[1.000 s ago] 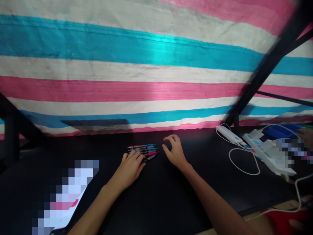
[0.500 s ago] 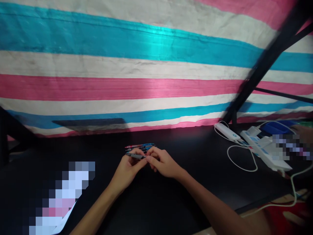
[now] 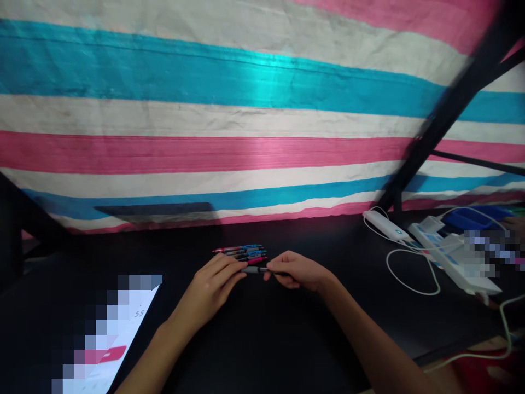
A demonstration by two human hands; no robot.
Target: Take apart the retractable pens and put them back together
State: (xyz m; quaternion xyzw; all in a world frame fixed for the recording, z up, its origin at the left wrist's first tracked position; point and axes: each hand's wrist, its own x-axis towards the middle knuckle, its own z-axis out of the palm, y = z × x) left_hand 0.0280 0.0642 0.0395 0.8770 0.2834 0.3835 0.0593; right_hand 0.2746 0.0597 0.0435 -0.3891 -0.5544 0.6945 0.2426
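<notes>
Both my hands meet over the middle of the black table, fingers closed on one grey and black pen (image 3: 253, 270). My left hand (image 3: 214, 280) covers the left part of the pen, palm down. At the pen's right end, the thumb and fingers of my right hand (image 3: 296, 270) pinch it, and a dark piece shows under them. Lying just behind my hands is a row of several pens (image 3: 246, 253), with red, blue and dark parts. The left ends of the nearer ones are hidden by my left hand.
A lit screen (image 3: 137, 323), partly blurred out, lies at the left. On the right are a white power strip (image 3: 459, 262), a white power bank (image 3: 383, 225), looped white cables (image 3: 388, 268) and a blue container (image 3: 471, 218). A striped sheet (image 3: 229, 156) hangs behind the table (image 3: 328, 235).
My hands have drawn apart along the pen, and it now lies level between them. My right hand has shifted right. More of the pen row shows.
</notes>
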